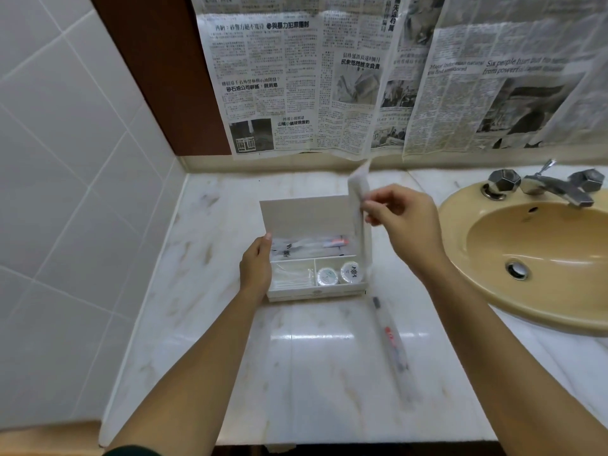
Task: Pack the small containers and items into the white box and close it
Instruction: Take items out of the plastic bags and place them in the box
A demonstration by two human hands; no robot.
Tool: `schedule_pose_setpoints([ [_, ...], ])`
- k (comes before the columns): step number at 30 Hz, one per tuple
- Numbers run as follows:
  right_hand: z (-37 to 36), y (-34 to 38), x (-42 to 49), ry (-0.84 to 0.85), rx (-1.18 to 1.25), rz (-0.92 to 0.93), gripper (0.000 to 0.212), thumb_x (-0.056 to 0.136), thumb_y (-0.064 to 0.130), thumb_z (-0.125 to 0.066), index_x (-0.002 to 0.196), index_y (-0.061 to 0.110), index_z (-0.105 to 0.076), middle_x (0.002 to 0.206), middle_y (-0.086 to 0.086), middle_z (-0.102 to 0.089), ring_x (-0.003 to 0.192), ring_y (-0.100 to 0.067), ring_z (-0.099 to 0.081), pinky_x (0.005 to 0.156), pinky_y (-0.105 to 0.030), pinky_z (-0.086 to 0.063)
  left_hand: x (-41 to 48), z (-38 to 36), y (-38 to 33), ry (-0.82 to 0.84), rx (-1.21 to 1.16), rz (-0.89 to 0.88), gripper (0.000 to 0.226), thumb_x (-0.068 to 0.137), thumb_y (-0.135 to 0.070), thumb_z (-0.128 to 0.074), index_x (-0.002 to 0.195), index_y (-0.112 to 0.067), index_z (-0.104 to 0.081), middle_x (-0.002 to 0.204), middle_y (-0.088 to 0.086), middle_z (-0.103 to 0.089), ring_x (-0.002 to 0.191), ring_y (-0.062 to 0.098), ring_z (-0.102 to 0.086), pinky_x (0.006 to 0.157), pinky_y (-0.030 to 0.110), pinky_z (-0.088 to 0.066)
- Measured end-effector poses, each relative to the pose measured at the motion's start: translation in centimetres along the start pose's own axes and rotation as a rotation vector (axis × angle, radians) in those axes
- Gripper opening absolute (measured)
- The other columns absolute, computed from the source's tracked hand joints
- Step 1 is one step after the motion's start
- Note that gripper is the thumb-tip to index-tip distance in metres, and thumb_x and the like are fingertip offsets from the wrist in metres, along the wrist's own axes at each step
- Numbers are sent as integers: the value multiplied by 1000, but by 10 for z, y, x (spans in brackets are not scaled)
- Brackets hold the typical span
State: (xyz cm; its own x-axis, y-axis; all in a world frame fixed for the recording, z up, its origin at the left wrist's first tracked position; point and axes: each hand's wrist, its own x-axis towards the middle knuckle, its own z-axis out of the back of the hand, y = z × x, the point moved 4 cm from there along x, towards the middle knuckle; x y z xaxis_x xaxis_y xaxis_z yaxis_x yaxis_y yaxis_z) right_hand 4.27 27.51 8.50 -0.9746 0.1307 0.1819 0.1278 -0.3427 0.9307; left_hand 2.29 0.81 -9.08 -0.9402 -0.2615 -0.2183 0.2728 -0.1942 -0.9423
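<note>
Left hand [256, 268] grips the left wall of the white box [317, 292], thumb at the rim. That's bracing, I'd say, so the light card can't skid on the glossy marble worktop [214, 324]. The box sits mid-worktop, nearer the back edge, its lid [302, 215] standing open. Right hand [399, 218] pinches a long, slim white packet [358, 185] upright over the box's right rear corner, likely bound for the long back compartment where film-wrapped pieces lie. Front right: two round containers [327, 277], flat discs. Front left: cotton buds [292, 279]. A wrapped toothbrush [391, 343] waits off the box's front right corner.
</note>
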Motion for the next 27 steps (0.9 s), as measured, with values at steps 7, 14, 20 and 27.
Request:
schedule_pose_setpoints([
  [7, -74, -4, 29, 188, -137, 101, 7, 83, 6, -71, 83, 12, -75, 77, 3, -72, 72, -15, -67, 71, -26, -54, -2, -1, -3, -10, -31, 10, 35, 102, -52, -37, 101, -37, -68, 108, -17, -70, 108, 6, -62, 96, 26, -45],
  [14, -134, -35, 18, 452, -583, 303, 8, 82, 4, -69, 87, 5, -75, 92, -8, -65, 82, -24, -61, 71, -31, -47, 3, -1, 6, -19, -17, 60, 46, 100, -51, -32, 116, -28, -68, 113, -6, -71, 109, 17, -63, 103, 44, -47],
  [20, -164, -62, 9, 473, -867, 215, 13, 85, 5, -63, 90, 7, -75, 94, -10, -68, 79, -30, -66, 72, -38, -57, -2, -2, 0, -21, -50, 39, 56, 97, -59, -26, 109, -28, -71, 107, -9, -73, 105, 13, -65, 102, 41, -48],
  [27, -168, -57, 6, 486, -1021, 116, 14, 83, -9, -58, 84, 1, -66, 75, -12, -59, 65, -27, -52, 61, -32, -44, -4, -2, -2, -16, -65, 42, 47, 98, -57, -35, 101, -27, -70, 102, -7, -73, 101, 14, -66, 99, 40, -50],
])
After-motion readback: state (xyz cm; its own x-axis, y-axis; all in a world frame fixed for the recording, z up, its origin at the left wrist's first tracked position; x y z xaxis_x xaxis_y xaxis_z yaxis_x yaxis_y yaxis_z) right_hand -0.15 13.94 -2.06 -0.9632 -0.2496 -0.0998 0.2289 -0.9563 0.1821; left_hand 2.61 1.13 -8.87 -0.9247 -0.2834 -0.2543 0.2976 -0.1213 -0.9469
